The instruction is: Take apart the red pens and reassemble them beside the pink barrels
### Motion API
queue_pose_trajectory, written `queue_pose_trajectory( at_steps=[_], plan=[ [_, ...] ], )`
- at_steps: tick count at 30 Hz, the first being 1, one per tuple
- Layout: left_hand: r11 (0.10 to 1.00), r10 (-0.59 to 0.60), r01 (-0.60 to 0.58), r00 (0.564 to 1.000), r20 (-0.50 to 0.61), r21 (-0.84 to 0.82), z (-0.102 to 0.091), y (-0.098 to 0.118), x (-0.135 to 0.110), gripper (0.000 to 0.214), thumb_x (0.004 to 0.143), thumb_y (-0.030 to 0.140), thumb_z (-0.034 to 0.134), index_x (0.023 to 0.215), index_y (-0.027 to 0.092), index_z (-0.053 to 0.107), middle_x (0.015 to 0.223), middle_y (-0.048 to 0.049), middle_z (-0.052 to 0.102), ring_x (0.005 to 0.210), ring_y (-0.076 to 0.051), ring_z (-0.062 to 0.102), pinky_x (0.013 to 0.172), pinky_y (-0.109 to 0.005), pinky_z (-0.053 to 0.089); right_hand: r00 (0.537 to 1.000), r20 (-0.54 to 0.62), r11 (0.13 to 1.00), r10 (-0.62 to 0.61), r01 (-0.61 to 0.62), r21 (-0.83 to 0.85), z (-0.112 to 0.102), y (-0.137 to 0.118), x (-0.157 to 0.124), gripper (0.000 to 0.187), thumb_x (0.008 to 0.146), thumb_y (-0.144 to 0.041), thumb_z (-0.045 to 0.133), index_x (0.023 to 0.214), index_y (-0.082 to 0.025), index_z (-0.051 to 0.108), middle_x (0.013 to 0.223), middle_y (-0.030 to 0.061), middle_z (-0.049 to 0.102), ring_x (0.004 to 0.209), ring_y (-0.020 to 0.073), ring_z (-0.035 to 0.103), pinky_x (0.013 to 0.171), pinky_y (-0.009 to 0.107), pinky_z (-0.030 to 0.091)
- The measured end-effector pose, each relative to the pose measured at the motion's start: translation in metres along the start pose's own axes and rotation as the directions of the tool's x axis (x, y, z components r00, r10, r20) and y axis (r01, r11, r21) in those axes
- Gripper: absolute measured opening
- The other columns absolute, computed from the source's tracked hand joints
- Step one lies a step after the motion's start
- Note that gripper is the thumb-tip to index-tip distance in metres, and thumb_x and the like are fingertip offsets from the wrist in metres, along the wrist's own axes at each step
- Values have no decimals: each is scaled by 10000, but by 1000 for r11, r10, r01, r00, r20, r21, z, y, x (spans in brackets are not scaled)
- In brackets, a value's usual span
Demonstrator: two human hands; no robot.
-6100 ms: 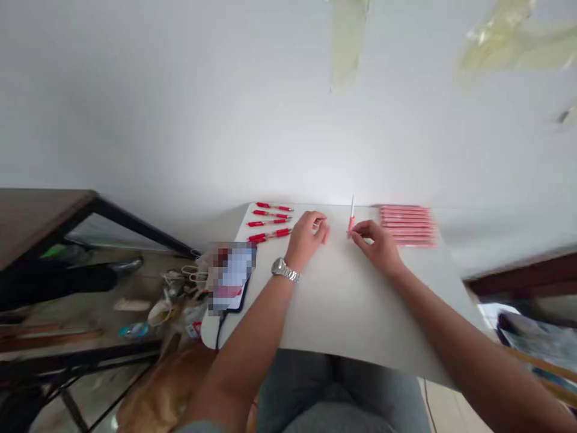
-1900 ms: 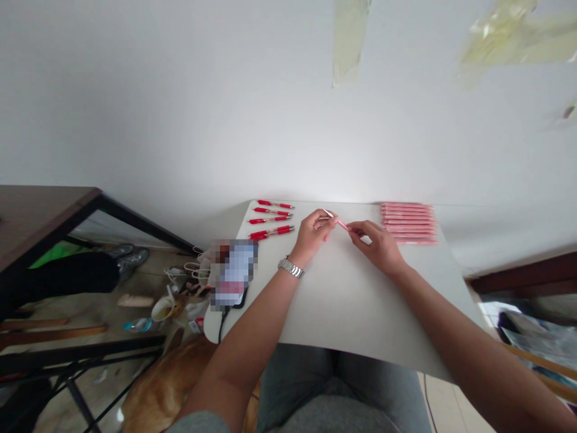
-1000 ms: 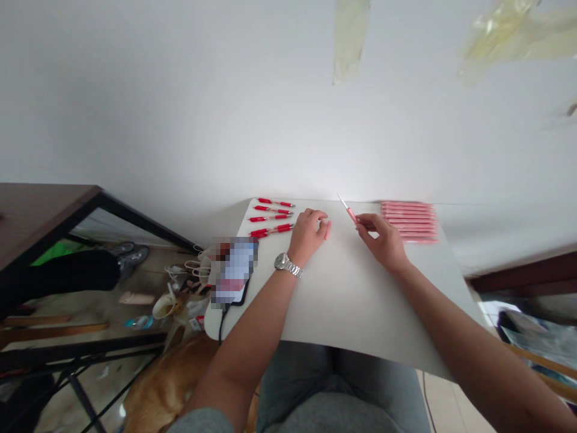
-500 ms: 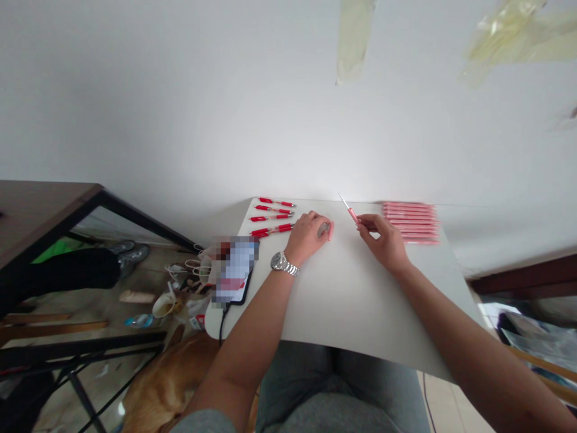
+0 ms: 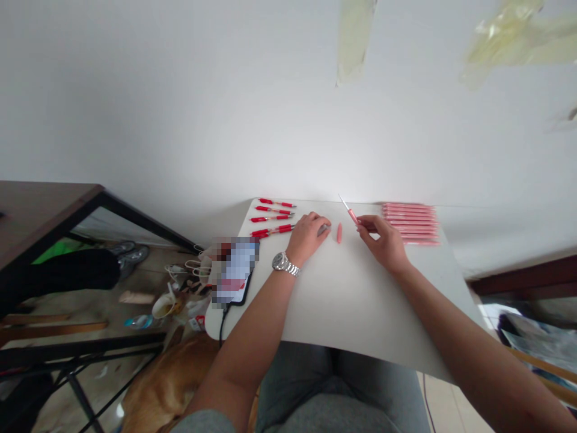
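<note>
My right hand pinches a pink pen between thumb and fingers. A thin whitish refill sticks out of the pen's far end, pointing up and left. On the white table, between my hands, lies a short pink pen piece, apart from both. My left hand, with a metal watch on its wrist, rests on the table just left of that piece. Its fingers are bent, with a gap between thumb and index finger and nothing plainly held.
Several red pens lie left of my left hand. Several pink pens sit in a row beyond my right hand. A phone with a cable lies at the table's left edge. The wall borders the table's back; a dog is below left.
My left hand has let go of the short pink piece, which now lies slightly right of its fingertips. The right hand and its pen have hardly moved.
</note>
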State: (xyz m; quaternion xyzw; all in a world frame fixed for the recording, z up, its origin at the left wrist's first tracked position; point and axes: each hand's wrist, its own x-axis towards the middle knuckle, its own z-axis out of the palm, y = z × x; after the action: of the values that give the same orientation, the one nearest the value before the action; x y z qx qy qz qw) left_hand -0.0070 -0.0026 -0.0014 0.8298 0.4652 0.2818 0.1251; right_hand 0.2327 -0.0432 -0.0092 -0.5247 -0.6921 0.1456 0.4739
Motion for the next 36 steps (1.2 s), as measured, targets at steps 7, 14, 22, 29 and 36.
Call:
queue_pose_trajectory(
  at_steps=[7,14,22,29,36],
  plan=[
    [1000,-11,11,1000,12,13,1,1,1,107,972,222,634,1031,249,719,1024,-58,680,962,-230,634,907,-388,524,1000,9,1000,10,-10,5,3,3,-1,232,986,-398,623,1123,-225,694,1001,64,781,848,203,772,795,371,656],
    [999,-41,41,999,-1,27,3,1,0,152,984,189,595,1042,257,718,1005,-56,691,936,-221,641,854,-364,523,997,47,998,54,-55,31,4,4,-2,269,977,-441,636,1135,-232,696,984,62,781,842,207,783,772,363,662],
    [998,-56,57,998,-43,29,7,-1,2,215,1017,186,525,1131,222,705,1051,-90,671,975,-238,637,919,-391,532,994,81,996,72,-76,42,4,3,-2,291,971,-464,643,1134,-229,695,987,69,780,832,206,778,759,359,658],
    [998,-61,60,998,-34,-30,8,-2,3,211,1024,193,513,1060,225,719,1037,-84,630,962,-221,637,942,-389,535,994,88,997,62,-67,48,4,4,-3,299,975,-476,633,1134,-230,693,981,71,775,830,205,771,750,361,659],
    [997,-65,64,997,-34,-42,5,1,2,204,1031,200,500,1073,238,696,1057,-78,631,910,-212,646,886,-372,542,994,93,996,59,-64,57,5,6,-3,294,972,-474,638,1136,-236,695,979,66,768,832,202,765,756,362,660]
  ],
)
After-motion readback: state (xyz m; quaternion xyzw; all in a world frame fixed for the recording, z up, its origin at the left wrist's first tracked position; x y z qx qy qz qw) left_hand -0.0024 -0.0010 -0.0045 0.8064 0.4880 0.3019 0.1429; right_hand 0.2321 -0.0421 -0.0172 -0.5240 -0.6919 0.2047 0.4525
